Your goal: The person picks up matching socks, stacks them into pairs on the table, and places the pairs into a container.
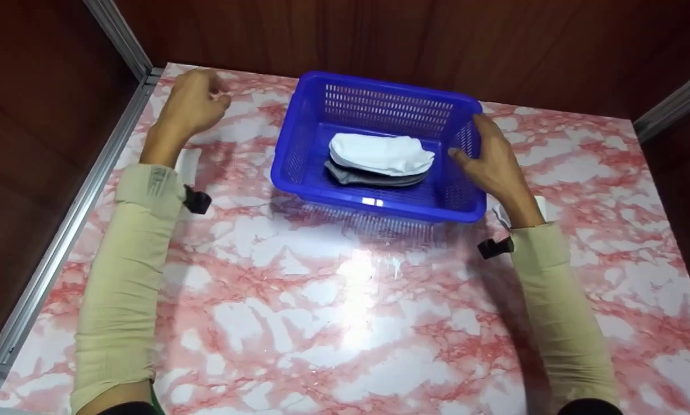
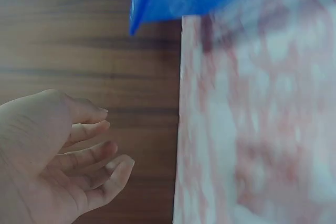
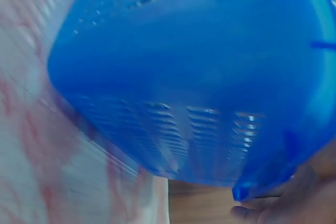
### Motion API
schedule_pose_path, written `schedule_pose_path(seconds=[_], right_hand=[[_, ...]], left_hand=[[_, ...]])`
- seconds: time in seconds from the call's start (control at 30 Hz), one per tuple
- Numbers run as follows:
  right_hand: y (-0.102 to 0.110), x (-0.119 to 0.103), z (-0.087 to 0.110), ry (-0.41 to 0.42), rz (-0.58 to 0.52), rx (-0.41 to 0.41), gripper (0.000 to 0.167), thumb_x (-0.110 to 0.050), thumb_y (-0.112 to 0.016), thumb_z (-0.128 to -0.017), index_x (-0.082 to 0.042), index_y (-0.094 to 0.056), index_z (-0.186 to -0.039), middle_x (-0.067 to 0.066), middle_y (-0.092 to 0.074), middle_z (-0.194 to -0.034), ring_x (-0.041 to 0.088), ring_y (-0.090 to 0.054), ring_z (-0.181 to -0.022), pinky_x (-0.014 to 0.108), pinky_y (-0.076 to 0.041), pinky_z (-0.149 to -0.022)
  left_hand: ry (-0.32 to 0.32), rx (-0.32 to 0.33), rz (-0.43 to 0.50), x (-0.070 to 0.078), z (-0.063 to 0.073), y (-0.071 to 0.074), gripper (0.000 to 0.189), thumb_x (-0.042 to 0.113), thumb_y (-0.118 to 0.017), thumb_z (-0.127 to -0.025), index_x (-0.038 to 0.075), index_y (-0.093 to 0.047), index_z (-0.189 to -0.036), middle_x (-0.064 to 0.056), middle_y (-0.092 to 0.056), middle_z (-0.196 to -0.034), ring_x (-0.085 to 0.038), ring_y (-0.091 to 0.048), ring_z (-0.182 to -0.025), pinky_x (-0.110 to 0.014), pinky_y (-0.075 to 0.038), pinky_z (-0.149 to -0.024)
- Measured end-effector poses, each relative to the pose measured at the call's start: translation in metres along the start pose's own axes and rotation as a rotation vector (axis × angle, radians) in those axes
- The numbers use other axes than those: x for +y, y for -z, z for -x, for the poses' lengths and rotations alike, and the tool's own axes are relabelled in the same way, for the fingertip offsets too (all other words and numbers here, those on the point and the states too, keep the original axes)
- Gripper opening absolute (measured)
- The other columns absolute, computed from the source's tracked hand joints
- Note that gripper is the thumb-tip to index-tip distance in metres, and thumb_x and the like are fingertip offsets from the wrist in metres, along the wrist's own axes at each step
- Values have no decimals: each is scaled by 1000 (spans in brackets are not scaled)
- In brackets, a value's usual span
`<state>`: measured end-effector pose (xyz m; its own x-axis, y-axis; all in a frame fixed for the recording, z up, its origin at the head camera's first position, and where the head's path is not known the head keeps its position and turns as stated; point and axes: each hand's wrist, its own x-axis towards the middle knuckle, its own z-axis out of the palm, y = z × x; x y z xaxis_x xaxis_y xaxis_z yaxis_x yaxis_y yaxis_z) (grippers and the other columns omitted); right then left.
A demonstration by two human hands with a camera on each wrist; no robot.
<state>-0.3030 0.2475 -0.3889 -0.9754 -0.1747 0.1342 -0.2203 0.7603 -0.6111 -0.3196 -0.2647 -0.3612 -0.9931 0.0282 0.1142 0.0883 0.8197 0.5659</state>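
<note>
A blue plastic basket [image 1: 379,206] with slotted walls is at the back middle of the table. Inside it a folded white cloth piece [image 1: 379,154], shaped like a sock, lies on top of a grey one [image 1: 373,176]. My right hand [image 1: 491,158] grips the basket's right rim, thumb on the inner side and fingers outside. In the right wrist view the basket's wall [image 3: 173,61] fills most of the picture, with part of that hand [image 3: 294,203] at the rim. Left of the basket and apart from it, my left hand [image 1: 192,104] hovers with loosely bent fingers, holding nothing.
The table [image 1: 298,323] has a red and white marbled top. A white item [image 1: 189,164] lies beside the left wrist, and another white item [image 1: 501,216] is partly hidden under the right wrist. A dark wood panel [image 1: 379,34] stands along the back, with metal framing [image 1: 79,213] at left.
</note>
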Motion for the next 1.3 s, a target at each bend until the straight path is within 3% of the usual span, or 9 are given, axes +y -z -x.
schedule_pose_path(seconds=[0.23, 0.4, 0.6, 0.8, 1.0, 1.13, 1.2, 1.3], right_hand=[[-9, 3, 6, -28, 30, -16, 84, -11, -55, -99, 9, -7, -164, 31, -5, -174, 45, -13, -163, 53, -12, -135], [-11, 2, 6, -16, 20, -28, 88, -1, -49, -89, 4, -7, -166, 29, -3, -175, 44, -12, -163, 54, -14, -134], [-14, 1, 7, 12, 21, 0, 87, 0, -49, -87, -1, -16, -167, 25, -10, -175, 41, -16, -163, 56, -19, -133], [-16, 4, 5, 44, 27, 23, 85, 2, -51, -86, 1, -20, -166, 25, -15, -174, 40, -19, -162, 53, -19, -133], [-19, 2, 4, 31, 42, 29, 86, 2, -51, -86, 2, -20, -166, 25, -15, -174, 40, -20, -162, 53, -22, -133], [-22, 1, 3, 34, 47, 23, 84, 1, -52, -87, 3, -21, -165, 27, -15, -174, 42, -20, -161, 54, -22, -132], [-23, 0, 3, 36, 45, 23, 83, 1, -53, -88, 3, -21, -165, 28, -15, -173, 43, -20, -161, 55, -21, -132], [-23, -1, 3, 20, 45, 15, 81, -1, -54, -90, 4, -20, -164, 28, -13, -174, 43, -19, -162, 55, -21, -133]], left_hand=[[30, -14, -1, -40, 17, -4, 43, 21, -55, -100, -10, -65, -128, -34, -61, -133, -49, -51, -131, -61, -37, -115], [96, -70, -4, -69, 37, -6, 48, 25, -55, -102, -10, -62, -134, -36, -59, -137, -50, -52, -131, -64, -39, -113], [201, -97, 19, -95, 54, -11, 55, 32, -63, -100, -8, -58, -139, -37, -55, -140, -51, -47, -133, -64, -39, -111], [274, -62, 24, -105, 64, -15, 61, 35, -73, -96, -7, -58, -138, -38, -48, -141, -54, -38, -135, -63, -36, -111], [397, -71, 2, -109, 69, -17, 72, 36, -79, -90, -7, -54, -141, -45, -24, -154, -59, -15, -142, -66, -37, -111], [475, -97, -26, -113, 75, -17, 86, 45, -78, -89, -8, -44, -148, -48, -11, -157, -60, -4, -143, -75, -24, -119], [497, -98, -24, -115, 77, -18, 90, 48, -78, -88, -9, -41, -149, -49, -11, -157, -63, -4, -145, -78, -18, -120], [492, -95, 5, -117, 78, -19, 88, 46, -76, -90, -10, -40, -149, -47, -27, -154, -60, -25, -142, -69, -28, -120]])
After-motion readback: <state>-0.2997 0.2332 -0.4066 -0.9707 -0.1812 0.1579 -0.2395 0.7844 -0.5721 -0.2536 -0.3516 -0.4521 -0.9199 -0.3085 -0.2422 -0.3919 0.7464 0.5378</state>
